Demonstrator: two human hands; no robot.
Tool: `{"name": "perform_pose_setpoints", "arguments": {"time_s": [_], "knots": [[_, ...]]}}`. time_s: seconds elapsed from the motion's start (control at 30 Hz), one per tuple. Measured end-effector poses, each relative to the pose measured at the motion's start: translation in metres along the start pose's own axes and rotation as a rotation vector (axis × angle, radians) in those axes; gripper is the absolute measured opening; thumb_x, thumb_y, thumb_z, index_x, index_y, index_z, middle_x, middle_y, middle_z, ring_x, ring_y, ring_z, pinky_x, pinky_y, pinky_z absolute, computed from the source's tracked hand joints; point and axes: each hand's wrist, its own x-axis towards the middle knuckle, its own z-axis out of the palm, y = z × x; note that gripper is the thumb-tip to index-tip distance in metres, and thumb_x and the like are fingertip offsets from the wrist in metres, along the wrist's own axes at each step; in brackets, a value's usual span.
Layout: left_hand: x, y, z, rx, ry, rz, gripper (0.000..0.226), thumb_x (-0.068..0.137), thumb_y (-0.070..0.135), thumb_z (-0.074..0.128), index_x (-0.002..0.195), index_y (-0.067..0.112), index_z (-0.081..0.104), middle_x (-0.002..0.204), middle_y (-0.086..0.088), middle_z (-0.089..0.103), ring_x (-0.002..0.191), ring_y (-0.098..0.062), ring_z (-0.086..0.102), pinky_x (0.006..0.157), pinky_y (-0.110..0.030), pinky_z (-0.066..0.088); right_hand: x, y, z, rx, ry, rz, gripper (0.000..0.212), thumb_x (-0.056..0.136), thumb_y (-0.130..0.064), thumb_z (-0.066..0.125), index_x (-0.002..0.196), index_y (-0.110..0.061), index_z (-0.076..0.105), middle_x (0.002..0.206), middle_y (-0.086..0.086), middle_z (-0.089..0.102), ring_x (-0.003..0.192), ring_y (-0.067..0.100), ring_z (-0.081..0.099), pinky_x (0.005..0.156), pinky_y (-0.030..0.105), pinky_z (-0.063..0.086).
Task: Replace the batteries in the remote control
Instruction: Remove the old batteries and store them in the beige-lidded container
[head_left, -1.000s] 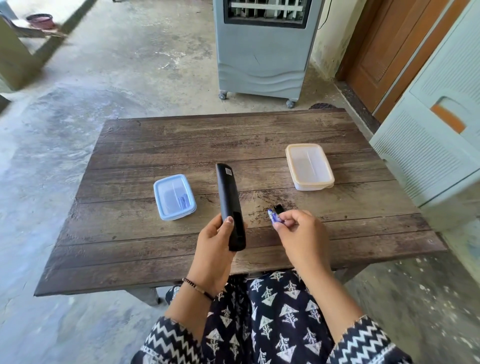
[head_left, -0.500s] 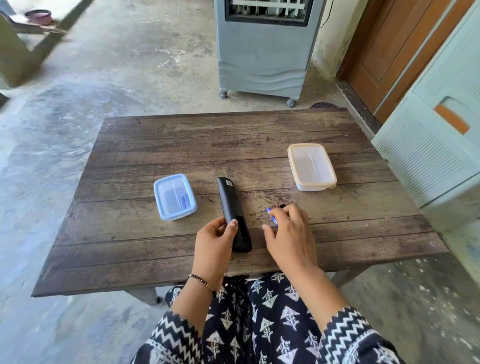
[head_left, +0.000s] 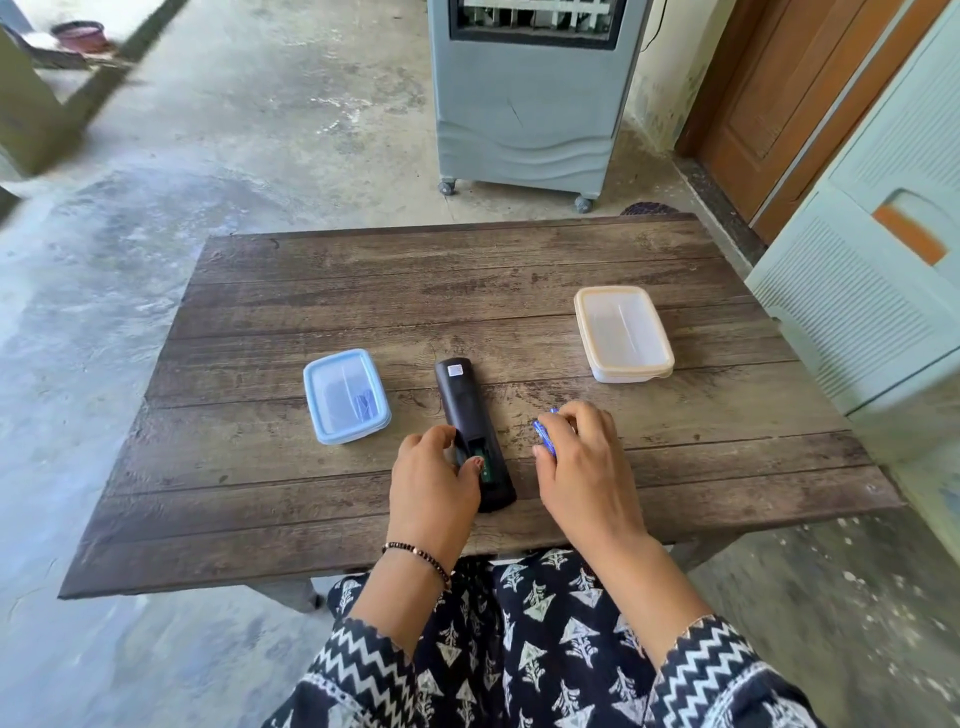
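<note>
The black remote control (head_left: 462, 400) lies back-up on the wooden table (head_left: 415, 291), its battery compartment uncovered and showing green inside. My left hand (head_left: 431, 483) grips the remote's near end, fingers along its left side and thumb on the uncovered compartment. My right hand (head_left: 587, 467) hovers low over the table just right of the remote, fingers closed on a blue battery (head_left: 543, 436). I cannot see the compartment's cover.
A lidded blue container (head_left: 345, 395) with something blue inside sits left of the remote. A lidded cream container (head_left: 623, 332) stands at the back right. Beyond the table is a grey air cooler (head_left: 530, 88); a pale cabinet (head_left: 883, 291) stands close on the right.
My left hand has lowered the remote from a raised tilt to flat on the table. My right hand has moved down and forward with the blue battery.
</note>
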Motion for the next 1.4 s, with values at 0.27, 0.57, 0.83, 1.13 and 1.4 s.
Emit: {"name": "perform_pose_setpoints", "arguments": {"time_s": [0.27,0.57,0.83,1.13,1.4], "knots": [[0.011,0.005,0.002,0.061,0.011,0.022,0.039,0.085,0.021,0.061,0.123,0.011,0.054,0.122,-0.009,0.055,0.11,-0.023,0.054,0.085,-0.02,0.034,-0.011,0.002,0.004,-0.055,-0.086,-0.15,0.029,0.07,0.001,0.073,0.098,-0.004,0.066,0.097,0.007,0.062,0.087,0.022,0.059,0.074,0.029,0.054],[0.009,0.02,0.0,0.192,0.033,0.117,0.053,0.086,0.028,0.059,0.134,0.011,0.042,0.129,-0.014,0.047,0.117,-0.032,0.047,0.1,-0.035,0.035,0.005,0.018,-0.027,0.023,0.036,-0.095,0.027,0.076,-0.006,0.07,0.103,-0.002,0.067,0.103,0.012,0.066,0.096,0.028,0.061,0.086,0.036,0.053],[0.04,0.068,0.033,0.096,-0.199,0.371,0.07,0.082,0.025,0.066,0.14,0.011,0.029,0.135,-0.005,0.049,0.125,-0.018,0.044,0.106,-0.027,0.032,0.065,0.084,-0.026,-0.116,-0.087,-0.019,0.051,0.077,-0.011,0.072,0.124,0.0,0.055,0.134,0.015,0.053,0.129,0.03,0.043,0.11,0.038,0.024],[0.094,0.079,0.057,0.115,-0.492,0.483,0.13,0.064,0.032,0.081,0.145,0.012,-0.019,0.157,-0.008,0.017,0.143,-0.02,0.021,0.11,-0.023,0.016,0.041,0.089,-0.022,-0.022,0.038,-0.18,0.04,0.064,-0.008,0.082,0.101,-0.002,0.07,0.108,0.015,0.069,0.104,0.029,0.065,0.095,0.041,0.047],[0.11,0.088,0.071,0.063,-0.52,0.644,0.144,0.054,0.039,0.083,0.139,0.023,-0.031,0.158,-0.007,0.008,0.143,-0.022,0.018,0.116,-0.052,0.018,0.043,0.092,-0.019,-0.117,0.031,-0.266,0.042,0.069,-0.023,0.079,0.101,0.001,0.068,0.107,0.018,0.069,0.102,0.031,0.064,0.092,0.042,0.051]]}}
